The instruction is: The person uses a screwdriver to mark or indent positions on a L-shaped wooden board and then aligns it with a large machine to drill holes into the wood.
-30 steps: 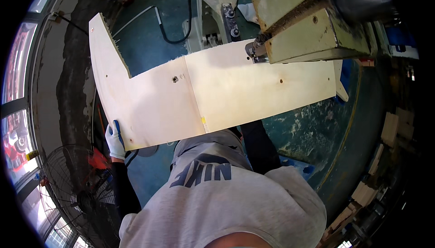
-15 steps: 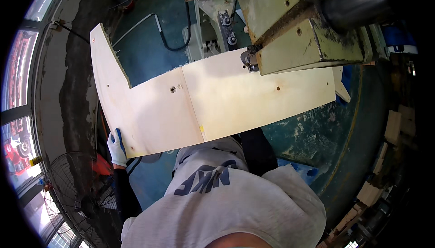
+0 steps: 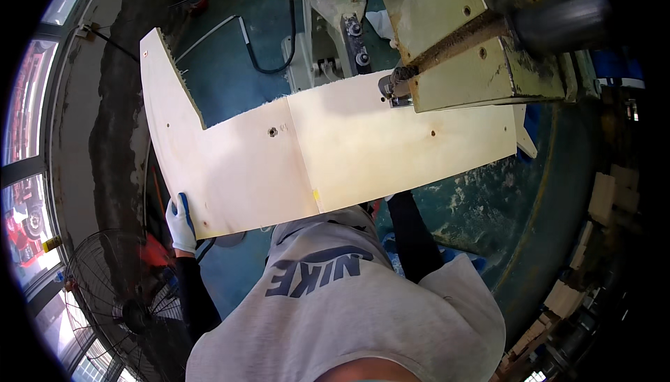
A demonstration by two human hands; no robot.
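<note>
Head view: left hand (image 3: 182,225), fingers clamped on left edge of wooden panel (image 3: 391,144), likely steadies it beneath machine (image 3: 474,71); right hand (image 3: 392,196) mostly under near edge, perhaps supporting; can't tell fingers.

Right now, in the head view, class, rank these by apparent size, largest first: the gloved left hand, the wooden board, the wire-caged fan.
1. wooden board
2. wire-caged fan
3. gloved left hand

grey shirt (image 3: 349,333) | dark lettering (image 3: 308,278), upside down in view | dark curved mark (image 3: 336,248) alongside
</note>
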